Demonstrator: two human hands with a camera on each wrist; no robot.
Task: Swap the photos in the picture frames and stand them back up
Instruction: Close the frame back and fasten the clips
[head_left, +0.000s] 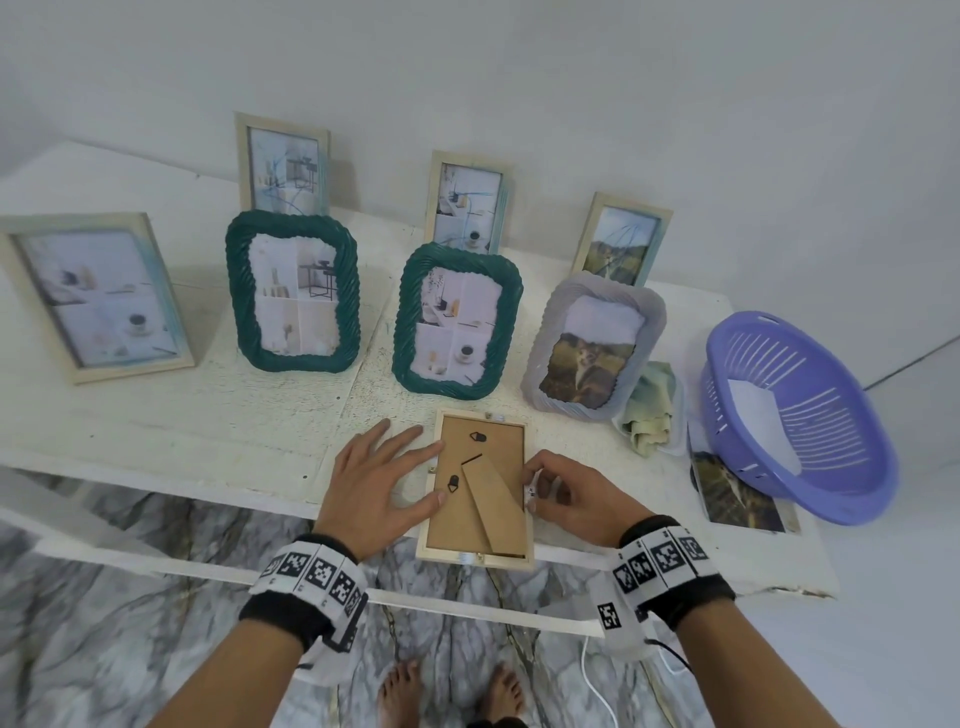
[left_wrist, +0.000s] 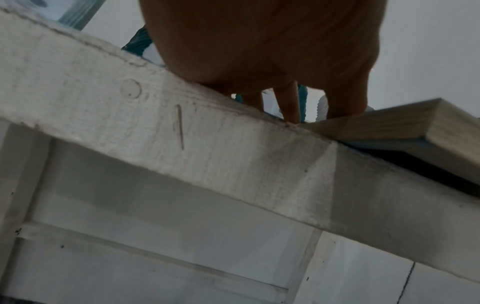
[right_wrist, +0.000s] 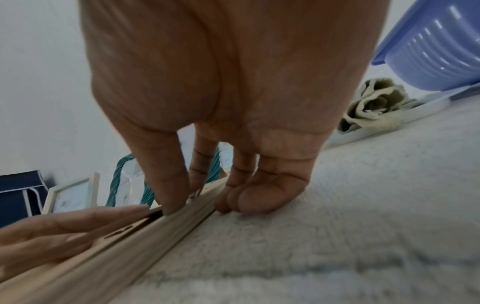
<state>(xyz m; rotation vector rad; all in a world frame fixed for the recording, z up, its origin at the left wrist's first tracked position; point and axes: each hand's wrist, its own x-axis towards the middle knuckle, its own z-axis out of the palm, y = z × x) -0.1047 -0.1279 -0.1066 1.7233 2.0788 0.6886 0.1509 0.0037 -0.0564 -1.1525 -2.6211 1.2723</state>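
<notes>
- Head view: work looks partway through. One pale wooden frame (head_left: 475, 486) lies face down at the table's (head_left: 182, 415) near edge, its brown fibreboard back and flat easel leg up, between the two hands. The left hand (head_left: 376, 488) lies flat with straight fingers pressing the backing. The right hand (head_left: 571, 501) pinches a small metal tab at the frame's right rail, so the back is judged to be mid-fastening or mid-opening. A loose photo (head_left: 737, 493) lies well to the right of the right hand, beside a slotted lilac plastic basket (head_left: 800, 415). Seven other frames stand beyond the fingertips.
- Left wrist view: straight fingers (left_wrist: 288, 102) reach over the chalky painted table edge; the frame's grained corner overhangs it.
- Right wrist view: thumb (right_wrist: 166, 185) and forefinger nip at the rail; the other fingers curl onto rough white tabletop. A crumpled cloth (right_wrist: 374, 111) lies beyond them.
</notes>
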